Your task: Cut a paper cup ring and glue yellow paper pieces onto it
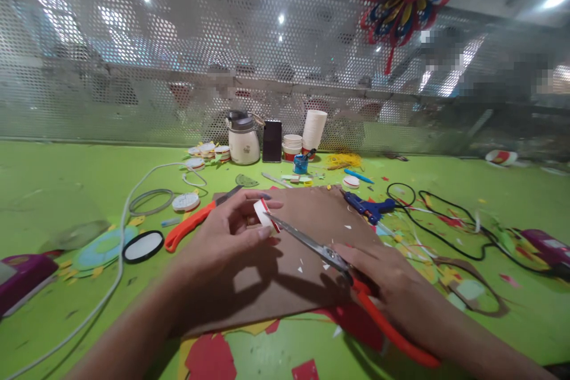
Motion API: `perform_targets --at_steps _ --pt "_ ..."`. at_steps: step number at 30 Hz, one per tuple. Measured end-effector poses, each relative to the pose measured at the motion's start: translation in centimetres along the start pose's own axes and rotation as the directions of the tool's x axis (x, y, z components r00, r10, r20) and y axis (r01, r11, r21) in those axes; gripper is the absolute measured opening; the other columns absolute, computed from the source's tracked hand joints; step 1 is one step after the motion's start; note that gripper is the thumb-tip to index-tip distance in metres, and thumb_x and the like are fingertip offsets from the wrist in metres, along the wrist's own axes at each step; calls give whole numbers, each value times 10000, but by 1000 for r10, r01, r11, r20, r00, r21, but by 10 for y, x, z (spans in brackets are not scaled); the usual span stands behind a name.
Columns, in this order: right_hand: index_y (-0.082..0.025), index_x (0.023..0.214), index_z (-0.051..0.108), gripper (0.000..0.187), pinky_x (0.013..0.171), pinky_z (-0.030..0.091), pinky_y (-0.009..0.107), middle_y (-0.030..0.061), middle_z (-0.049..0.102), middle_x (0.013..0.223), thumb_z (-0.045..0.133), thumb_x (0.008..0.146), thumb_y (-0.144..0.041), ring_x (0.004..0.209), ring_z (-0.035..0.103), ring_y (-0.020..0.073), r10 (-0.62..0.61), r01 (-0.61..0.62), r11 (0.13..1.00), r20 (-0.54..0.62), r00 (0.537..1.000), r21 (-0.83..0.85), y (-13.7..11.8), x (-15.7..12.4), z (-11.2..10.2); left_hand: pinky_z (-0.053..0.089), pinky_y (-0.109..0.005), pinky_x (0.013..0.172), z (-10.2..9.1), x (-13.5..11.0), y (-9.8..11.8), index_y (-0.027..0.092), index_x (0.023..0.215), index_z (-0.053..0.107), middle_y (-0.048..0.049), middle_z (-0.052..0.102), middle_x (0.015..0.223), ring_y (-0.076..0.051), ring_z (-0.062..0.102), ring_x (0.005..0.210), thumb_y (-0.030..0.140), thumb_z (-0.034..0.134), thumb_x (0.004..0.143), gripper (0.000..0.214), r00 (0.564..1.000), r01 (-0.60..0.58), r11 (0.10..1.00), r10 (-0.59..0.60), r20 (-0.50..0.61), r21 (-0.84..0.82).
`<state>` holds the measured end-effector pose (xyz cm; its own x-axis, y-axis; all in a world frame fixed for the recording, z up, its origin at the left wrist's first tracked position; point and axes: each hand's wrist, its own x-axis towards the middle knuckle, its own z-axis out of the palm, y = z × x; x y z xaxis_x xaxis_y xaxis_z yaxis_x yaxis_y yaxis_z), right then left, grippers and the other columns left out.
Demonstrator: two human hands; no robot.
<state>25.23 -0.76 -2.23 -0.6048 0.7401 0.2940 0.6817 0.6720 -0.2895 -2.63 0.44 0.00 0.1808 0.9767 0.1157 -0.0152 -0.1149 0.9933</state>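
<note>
My left hand (231,234) pinches a small white and red paper piece (263,214) between thumb and fingers, just above a brown cardboard sheet (285,276). My right hand (394,291) grips red-handled scissors (356,285). Their steel blades point up and left and their tips meet the paper piece. Both hands hover over the cardboard, which lies on a green table (66,190).
A blue glue gun (369,208) with a black cord lies right of the cardboard. An orange cutter (189,225), a black-rimmed disc (143,246) and a white cable lie to the left. A jar (243,138), phone (272,141) and paper cups (314,129) stand by the mesh wall. Paper scraps litter the table.
</note>
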Motion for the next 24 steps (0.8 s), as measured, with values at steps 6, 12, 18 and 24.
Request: perform_targets --at_steps 6,12,18,24 --pt "-205 1204 674 371 860 537 414 85 747 1064 570 853 -137 989 676 270 49 -54 994 50 998 97 2 4 -1 609 -418 809 2 1 1 216 1108 584 -119 637 1299 -241 697 918 276 755 797 360 998 29 997 -34 -61 -76" --pt "-228 1037 724 342 792 529 317 24 755 925 541 790 -78 917 688 231 103 -117 961 66 992 251 3 11 -7 617 -392 771 2 -2 7 280 1232 499 -103 653 1290 -250 700 959 261 743 809 489 981 75 986 -100 -166 -148" --pt "-161 1093 713 407 599 518 276 13 719 768 508 746 -104 672 656 203 120 -137 899 66 991 416 15 17 -7 598 -361 801 2 -4 7 306 1155 558 -68 682 1256 -253 697 1006 282 783 775 443 979 49 993 -69 -192 -106" --pt "-186 1009 747 324 660 545 294 18 741 819 541 766 -130 708 673 207 106 -93 933 -19 994 348 12 20 -6 590 -358 740 4 2 5 261 1206 608 -76 732 1025 -250 707 893 302 796 755 490 971 61 993 -84 -225 -105"
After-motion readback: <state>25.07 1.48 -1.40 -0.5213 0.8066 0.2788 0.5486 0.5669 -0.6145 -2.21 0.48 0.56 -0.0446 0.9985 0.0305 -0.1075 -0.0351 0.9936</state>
